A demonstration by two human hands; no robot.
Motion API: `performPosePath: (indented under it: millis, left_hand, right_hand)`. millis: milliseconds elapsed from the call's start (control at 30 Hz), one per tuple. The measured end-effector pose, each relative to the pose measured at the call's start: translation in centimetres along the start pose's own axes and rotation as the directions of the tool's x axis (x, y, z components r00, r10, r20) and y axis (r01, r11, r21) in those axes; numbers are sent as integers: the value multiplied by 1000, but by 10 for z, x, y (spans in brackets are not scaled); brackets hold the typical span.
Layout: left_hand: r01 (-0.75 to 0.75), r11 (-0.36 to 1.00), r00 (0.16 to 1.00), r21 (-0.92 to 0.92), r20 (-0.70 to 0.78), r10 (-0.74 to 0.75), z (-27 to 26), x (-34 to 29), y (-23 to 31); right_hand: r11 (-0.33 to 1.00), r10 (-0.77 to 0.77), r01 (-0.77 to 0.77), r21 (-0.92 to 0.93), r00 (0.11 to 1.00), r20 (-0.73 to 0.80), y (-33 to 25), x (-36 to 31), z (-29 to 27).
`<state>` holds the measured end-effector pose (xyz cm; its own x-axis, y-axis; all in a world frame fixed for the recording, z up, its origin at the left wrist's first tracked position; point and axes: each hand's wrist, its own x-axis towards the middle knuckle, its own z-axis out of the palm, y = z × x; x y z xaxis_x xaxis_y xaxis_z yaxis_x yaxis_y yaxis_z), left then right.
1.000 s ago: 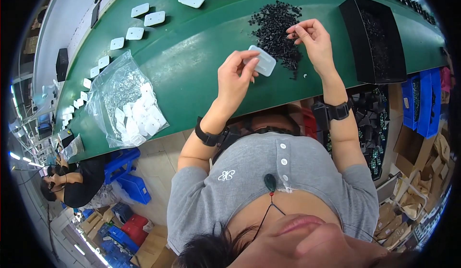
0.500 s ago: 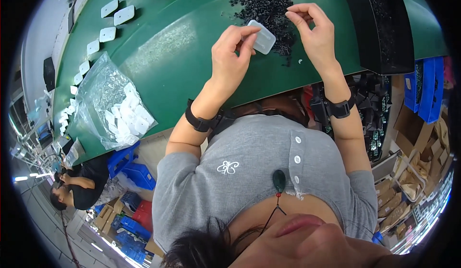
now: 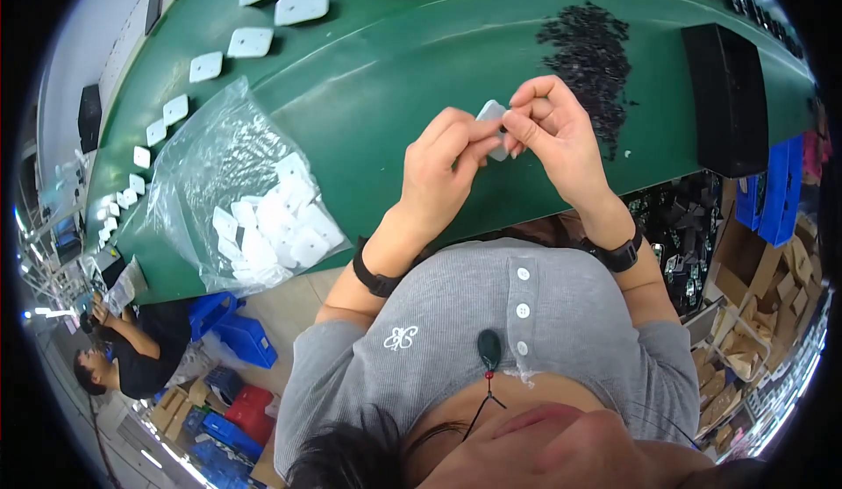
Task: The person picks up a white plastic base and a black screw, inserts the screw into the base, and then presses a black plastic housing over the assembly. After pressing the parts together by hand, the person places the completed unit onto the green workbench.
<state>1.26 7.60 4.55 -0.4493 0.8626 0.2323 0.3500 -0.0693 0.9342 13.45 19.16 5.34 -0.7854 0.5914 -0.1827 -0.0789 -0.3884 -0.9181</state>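
Between finger and thumb, my left hand [image 3: 445,169] holds a small white plastic cover [image 3: 491,114] with rounded corners, tilted above the green table. My right hand [image 3: 561,142] is closed in a pinch against the cover's face. A dark speck shows at its fingertips, too small to name, and the fingers partly hide the cover. Just beyond my right hand lies a heap of small black parts [image 3: 596,50]. To the left, a clear plastic bag [image 3: 197,160] lies open with a pile of white covers [image 3: 303,226] at its mouth.
More white covers [image 3: 251,42] stand in a curved row along the green table's [image 3: 386,77] far left side. A black box [image 3: 726,103] stands at the right, with blue bins [image 3: 783,191] below it. A co-worker [image 3: 140,349] sits at the lower left.
My right hand has come from beside the black heap to the cover in my left hand. The cover is now tilted up, and both hands have drawn nearer my body.
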Motion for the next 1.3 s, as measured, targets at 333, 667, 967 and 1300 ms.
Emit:
performPosePath:
  millis: [333, 667, 967, 1300]
  left_hand:
    - [157, 976, 970, -148, -165, -181, -54, -13, -4]
    - [162, 964, 980, -209, -81, -182, -37, -31, -4]
    - [321, 744, 924, -586, 20, -382, -3, -17, -14]
    - [299, 729, 937, -615, 45, -347, 14, -9, -25]
  right_hand:
    - [941, -133, 160, -300, 985, 110, 14, 12, 52]
    - [647, -328, 402, -648, 914, 239, 8, -6, 37]
    - [606, -422, 441, -662, 884, 202, 9, -4, 8]
    - [795, -257, 218, -566, 966, 11, 20, 4, -2]
